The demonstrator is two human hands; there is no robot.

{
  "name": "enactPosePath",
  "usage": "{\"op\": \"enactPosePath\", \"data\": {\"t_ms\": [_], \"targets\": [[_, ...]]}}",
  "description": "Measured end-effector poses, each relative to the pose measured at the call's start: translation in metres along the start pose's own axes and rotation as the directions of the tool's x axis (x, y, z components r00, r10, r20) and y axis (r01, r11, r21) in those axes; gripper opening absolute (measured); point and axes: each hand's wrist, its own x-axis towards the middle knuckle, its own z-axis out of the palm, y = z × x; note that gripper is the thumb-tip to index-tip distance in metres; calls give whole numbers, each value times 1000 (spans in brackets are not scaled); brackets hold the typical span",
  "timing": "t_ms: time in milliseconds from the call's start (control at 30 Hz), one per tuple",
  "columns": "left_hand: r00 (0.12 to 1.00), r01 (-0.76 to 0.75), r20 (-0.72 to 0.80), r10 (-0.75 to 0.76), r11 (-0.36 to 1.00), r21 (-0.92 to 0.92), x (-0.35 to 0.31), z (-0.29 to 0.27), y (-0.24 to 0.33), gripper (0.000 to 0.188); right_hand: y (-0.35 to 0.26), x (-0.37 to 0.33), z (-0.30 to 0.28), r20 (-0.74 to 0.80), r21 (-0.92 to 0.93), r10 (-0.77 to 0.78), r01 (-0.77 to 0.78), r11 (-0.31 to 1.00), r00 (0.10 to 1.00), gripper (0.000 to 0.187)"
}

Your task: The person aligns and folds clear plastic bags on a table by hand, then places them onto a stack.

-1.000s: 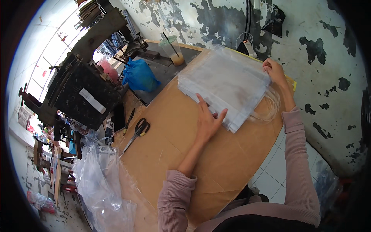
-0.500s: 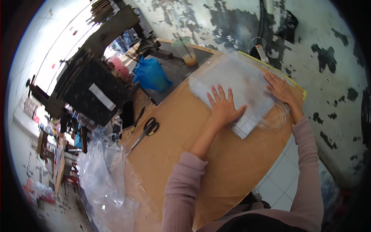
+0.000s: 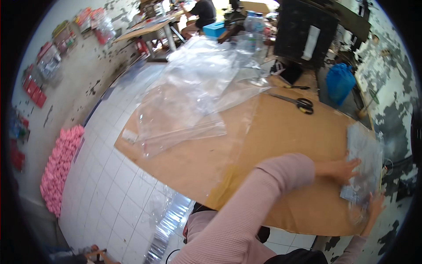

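Note:
At the far right of the table lies a stack of clear plastic sheets or bags (image 3: 365, 143). My left hand (image 3: 343, 170) reaches across to its near-left side and rests on it, fingers stretched and a little blurred. Beside the stack's lower right corner is my right hand (image 3: 374, 209), its fingers extended along the edge; no held thing shows in it. Brown paper or board (image 3: 303, 141) covers the tabletop beneath. Black-handled scissors (image 3: 304, 105) lie beyond my left forearm, with a dark slim tool (image 3: 299, 87) behind them.
Loose clear plastic sheeting (image 3: 189, 97) spreads over the table's left part. A blue tied bag (image 3: 340, 83) and a black machine (image 3: 303, 33) stand at the back. Pink bundles (image 3: 61, 171) sit by the left wall. A person (image 3: 203, 15) is at a far table.
The view has swung left, putting the stack at the right rim and bringing the loose sheeting and tiled floor into view. Both hands stay at the stack.

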Motion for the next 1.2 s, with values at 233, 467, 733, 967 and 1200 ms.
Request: {"op": "enactPosePath", "data": {"t_ms": [233, 467, 733, 967, 1200], "targets": [[927, 363, -250, -281, 841, 400, -241, -204, -41, 39, 28, 19, 23, -692, 440, 45, 372, 817, 720, 42], [648, 725, -430, -629, 336, 601, -356, -321, -101, 34, -102, -95, -67, -588, 735, -243, 635, 237, 772, 30], [684, 679, -661, -308, 598, 425, -294, -374, -33, 12, -173, -144, -154, -807, 410, -426, 907, 96, 409, 56], [763, 548, -267, -589, 808, -218, -210, -472, 60, 30, -207, -167, -277, -995, -30, -96, 984, 178, -13, 78], [876, 311, -173, -451, 801, -511, -186, -490, 59, 52, -182, -163, -329, -881, 327, -435, 906, -269, 189, 30]]}}
